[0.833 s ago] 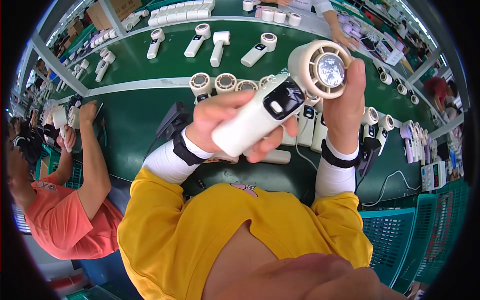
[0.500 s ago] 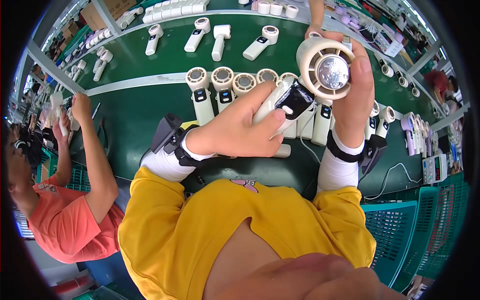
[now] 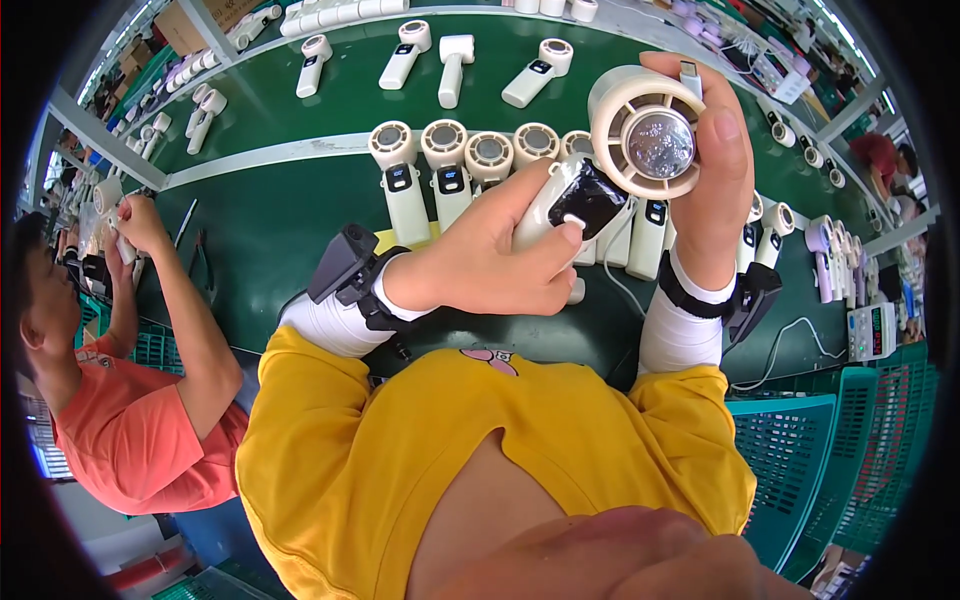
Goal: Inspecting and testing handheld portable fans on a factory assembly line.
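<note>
A cream handheld fan (image 3: 645,82) is held up in front of me, its round grille facing me with a shiny domed centre. My left hand (image 3: 500,245) is wrapped around the fan's handle, the thumb on or beside a button below the glossy black display. Against the right side of the fan head, my right hand (image 3: 715,180) grips with thumb and fingers. A small cable plug (image 3: 690,78) sticks up between those fingers. A thin white cable (image 3: 622,287) hangs below the fan. Behind my hands stands a row of similar fans (image 3: 405,195), partly hidden, some with lit displays.
More fans (image 3: 405,55) lie across the green table (image 3: 270,220) beyond a pale dividing strip. Pliers (image 3: 205,265) lie at the left, near a co-worker in an orange shirt (image 3: 150,430) handling another fan. At right are lilac fans (image 3: 822,260), a small meter box (image 3: 872,333) and teal crates (image 3: 785,470).
The fan in my hands has shifted slightly, and its display now looks darker with fewer reflections. Another person's hand at the far edge has gone from view. The co-worker's head has moved right.
</note>
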{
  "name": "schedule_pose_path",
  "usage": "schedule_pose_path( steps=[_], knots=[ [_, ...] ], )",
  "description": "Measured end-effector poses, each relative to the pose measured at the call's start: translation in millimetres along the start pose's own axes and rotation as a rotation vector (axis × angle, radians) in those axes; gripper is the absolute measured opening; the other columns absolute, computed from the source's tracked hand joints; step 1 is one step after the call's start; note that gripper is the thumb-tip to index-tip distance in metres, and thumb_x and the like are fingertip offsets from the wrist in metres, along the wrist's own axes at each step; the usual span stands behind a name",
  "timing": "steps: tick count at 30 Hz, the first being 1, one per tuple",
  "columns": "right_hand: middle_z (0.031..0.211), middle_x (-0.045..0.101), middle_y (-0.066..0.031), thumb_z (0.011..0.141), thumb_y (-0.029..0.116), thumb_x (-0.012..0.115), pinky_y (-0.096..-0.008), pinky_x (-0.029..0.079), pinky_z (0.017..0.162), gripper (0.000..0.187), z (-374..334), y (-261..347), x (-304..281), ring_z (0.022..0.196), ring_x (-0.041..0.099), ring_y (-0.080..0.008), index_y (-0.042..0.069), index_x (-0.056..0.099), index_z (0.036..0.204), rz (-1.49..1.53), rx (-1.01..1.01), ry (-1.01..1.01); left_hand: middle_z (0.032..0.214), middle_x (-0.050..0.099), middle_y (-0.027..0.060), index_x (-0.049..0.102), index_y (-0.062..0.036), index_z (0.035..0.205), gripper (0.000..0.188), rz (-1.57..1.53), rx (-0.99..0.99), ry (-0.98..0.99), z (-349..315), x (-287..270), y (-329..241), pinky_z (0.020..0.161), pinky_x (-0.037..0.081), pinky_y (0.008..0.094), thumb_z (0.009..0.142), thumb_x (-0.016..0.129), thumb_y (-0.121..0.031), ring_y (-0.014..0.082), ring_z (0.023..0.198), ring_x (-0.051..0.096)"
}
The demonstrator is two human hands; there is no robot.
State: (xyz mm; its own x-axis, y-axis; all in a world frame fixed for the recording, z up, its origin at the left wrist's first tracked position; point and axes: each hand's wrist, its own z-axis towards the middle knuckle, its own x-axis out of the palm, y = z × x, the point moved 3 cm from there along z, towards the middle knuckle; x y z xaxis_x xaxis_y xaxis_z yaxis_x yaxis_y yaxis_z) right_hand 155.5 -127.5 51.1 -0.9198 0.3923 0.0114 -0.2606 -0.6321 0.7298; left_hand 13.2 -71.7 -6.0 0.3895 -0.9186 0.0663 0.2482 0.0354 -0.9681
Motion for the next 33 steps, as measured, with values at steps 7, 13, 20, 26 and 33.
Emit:
schedule_pose_path(
  steps=[7, 13, 20, 26, 33],
  knots=[
    [0.09, 0.057, -0.0083, 0.087, 0.037, 0.043, -0.0202, 0.042, 0.07, 0.043, 0, 0, 1, 0.08, 0.053, -0.0104, -0.002, 0.048, 0.106, 0.014, 0.026, -0.011, 0.073, 0.047, -0.0033, 0.039, -0.0006, 0.102, 0.025, -0.197, -0.136, -0.037, -2, 3, -9, 0.053, 0.038, 0.0196, 0.079, 0.048, -0.002, 0.0021, 0.062, 0.041],
    [0.091, 0.057, -0.0082, 0.086, 0.037, 0.043, -0.0201, 0.042, 0.071, 0.044, -2, 1, 1, 0.081, 0.054, -0.0105, -0.002, 0.047, 0.107, 0.032, 0.039, 0.0, 0.073, 0.046, -0.0027, 0.04, -0.0014, 0.1, 0.023, -0.151, -0.076, -0.051, -2, 5, -8, 0.053, 0.039, 0.0195, 0.079, 0.049, -0.002, 0.0016, 0.062, 0.04],
    [0.091, 0.057, -0.0125, 0.079, 0.051, 0.04, -0.0237, 0.046, 0.07, 0.064, -2, 4, 4, 0.08, 0.058, -0.0161, -0.004, 0.045, 0.11, -0.127, 0.093, -0.033, 0.083, 0.053, 0.0027, 0.034, -0.0037, 0.119, 0.037, 0.157, 0.169, 0.075, -4, 0, 2, 0.054, 0.041, 0.0198, 0.082, 0.036, -0.008, 0.007, 0.063, 0.048],
    [0.091, 0.057, -0.0126, 0.077, 0.055, 0.041, -0.0239, 0.047, 0.068, 0.067, -2, 1, -3, 0.079, 0.059, -0.0163, -0.004, 0.045, 0.11, -0.115, 0.086, -0.033, 0.078, 0.052, 0.0033, 0.033, -0.0012, 0.117, 0.037, 0.044, 0.049, 0.05, -4, 3, -3, 0.052, 0.039, 0.019, 0.081, 0.038, -0.011, 0.0064, 0.06, 0.047],
    [0.09, 0.057, -0.0128, 0.076, 0.057, 0.042, -0.0242, 0.048, 0.068, 0.07, -3, 1, -3, 0.078, 0.059, -0.0164, -0.004, 0.045, 0.11, -0.111, 0.073, -0.017, 0.077, 0.05, 0.0006, 0.034, 0.0012, 0.115, 0.039, 0.114, 0.117, 0.004, -5, 3, 0, 0.054, 0.039, 0.0213, 0.078, 0.046, -0.005, 0.0052, 0.062, 0.044]
  ],
)
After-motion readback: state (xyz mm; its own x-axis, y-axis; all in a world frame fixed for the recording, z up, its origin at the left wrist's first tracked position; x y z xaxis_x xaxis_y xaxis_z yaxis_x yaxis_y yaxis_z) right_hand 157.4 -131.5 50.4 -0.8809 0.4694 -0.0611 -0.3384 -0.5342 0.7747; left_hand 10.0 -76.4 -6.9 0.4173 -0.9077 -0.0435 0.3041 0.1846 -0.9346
